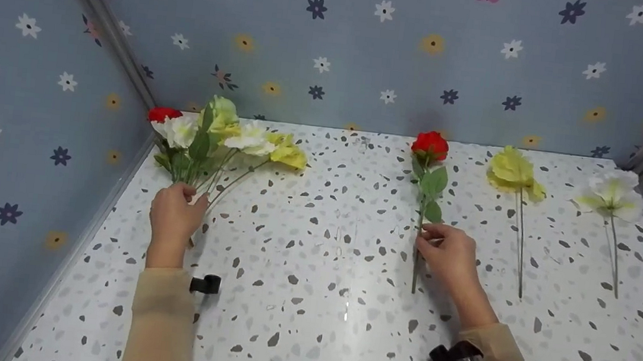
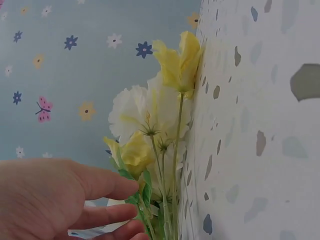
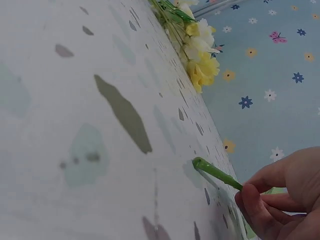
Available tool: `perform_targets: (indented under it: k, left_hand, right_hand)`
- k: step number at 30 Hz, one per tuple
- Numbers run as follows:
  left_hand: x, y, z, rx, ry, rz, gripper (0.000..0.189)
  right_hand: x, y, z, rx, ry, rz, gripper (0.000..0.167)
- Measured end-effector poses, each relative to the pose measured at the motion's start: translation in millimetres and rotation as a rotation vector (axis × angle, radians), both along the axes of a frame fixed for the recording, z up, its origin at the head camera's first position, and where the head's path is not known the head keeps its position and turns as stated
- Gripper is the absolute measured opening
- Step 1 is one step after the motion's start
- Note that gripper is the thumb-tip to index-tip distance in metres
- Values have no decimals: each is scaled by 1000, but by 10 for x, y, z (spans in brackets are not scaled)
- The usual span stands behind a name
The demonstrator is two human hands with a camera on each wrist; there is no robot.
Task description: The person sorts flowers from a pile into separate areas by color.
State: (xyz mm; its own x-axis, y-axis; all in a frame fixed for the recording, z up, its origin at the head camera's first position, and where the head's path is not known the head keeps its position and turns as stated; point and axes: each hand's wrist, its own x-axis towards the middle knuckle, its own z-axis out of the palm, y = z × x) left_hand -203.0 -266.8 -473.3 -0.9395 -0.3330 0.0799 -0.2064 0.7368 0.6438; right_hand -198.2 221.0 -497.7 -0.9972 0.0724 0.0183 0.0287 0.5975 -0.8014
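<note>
A bunch of flowers with red, white and yellow blooms lies at the back left. Over its stems reaches my left hand; the left wrist view shows its fingers slightly bent and apart, with the tips right at the green stems. My right hand pinches the stem of a red rose between thumb and fingers, below its leaves. In the right wrist view the cut end of that green stem sticks out past the fingertips, close over the table.
Right of the rose lie a yellow flower and a white flower, stems toward me. The speckled white table meets a blue flower-patterned panel at the back, with further panels at both sides.
</note>
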Motion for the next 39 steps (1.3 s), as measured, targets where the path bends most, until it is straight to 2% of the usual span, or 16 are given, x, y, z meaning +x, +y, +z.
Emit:
perform_targets:
  k: [7,12,18,23,26,33,36,39]
  left_hand:
    - [-15,-2,-20,-36,-38,6,40]
    - [-19,17,-4,-40,-112,-14,43]
    - [-10,14,5,-52,-203,-59,37]
    - [14,11,-18,-38,-259,-43,33]
    - [15,14,-40,-43,-257,-35,30]
    - [0,55,-80,-114,-233,-100,10]
    - [-8,74,-70,-123,-225,-107,12]
    - [-15,90,-50,-108,-230,-104,13]
  right_hand:
    - [2,24,-13,19,-6,15,31]
    - [0,36,-6,43,-7,15,32]
    - [5,43,18,46,-30,25,34]
    - [2,23,33,28,-42,38,35]
    - [-3,20,29,24,-53,38,35]
    - [-4,14,30,22,-81,51,35]
    - [-4,18,30,28,-84,58,35]
    - [-3,22,16,49,-48,66,34]
